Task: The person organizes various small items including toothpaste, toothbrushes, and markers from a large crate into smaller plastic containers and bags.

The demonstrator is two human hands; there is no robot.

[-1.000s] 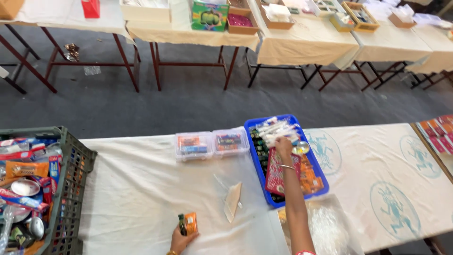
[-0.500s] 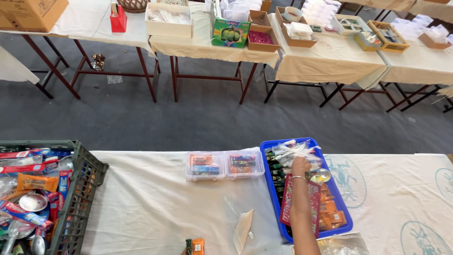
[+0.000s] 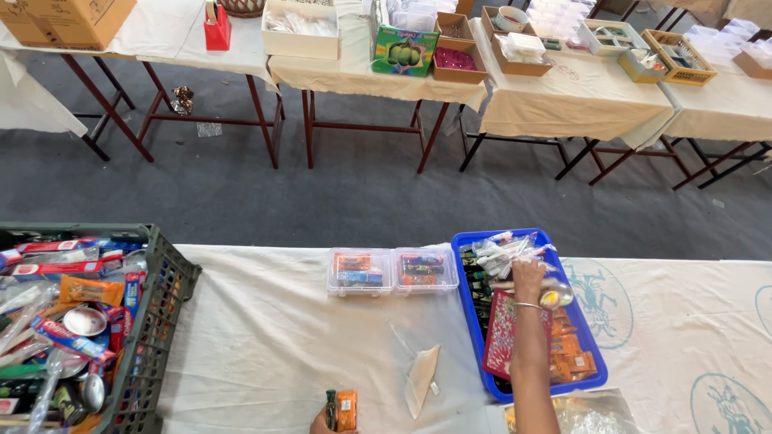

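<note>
Since half a second ago: right hand (image 3: 527, 276) unchanged in the blue tray (image 3: 466, 299), fingers curled into the clear packets (image 3: 505, 247) at its far end, grip on them not discernible; left hand (image 3: 322, 423) risen slightly at the near edge, now clamped on a small orange packet (image 3: 346, 410) and dark tube (image 3: 330, 408). Surface: white-clothed table (image 3: 265, 337) carrying two clear lidded boxes (image 3: 392, 271), a flat paper pouch (image 3: 421, 376) and a dark crate (image 3: 153, 321) of assorted goods at left; room: grey floor, a far row of cloth-covered tables with boxes
</note>
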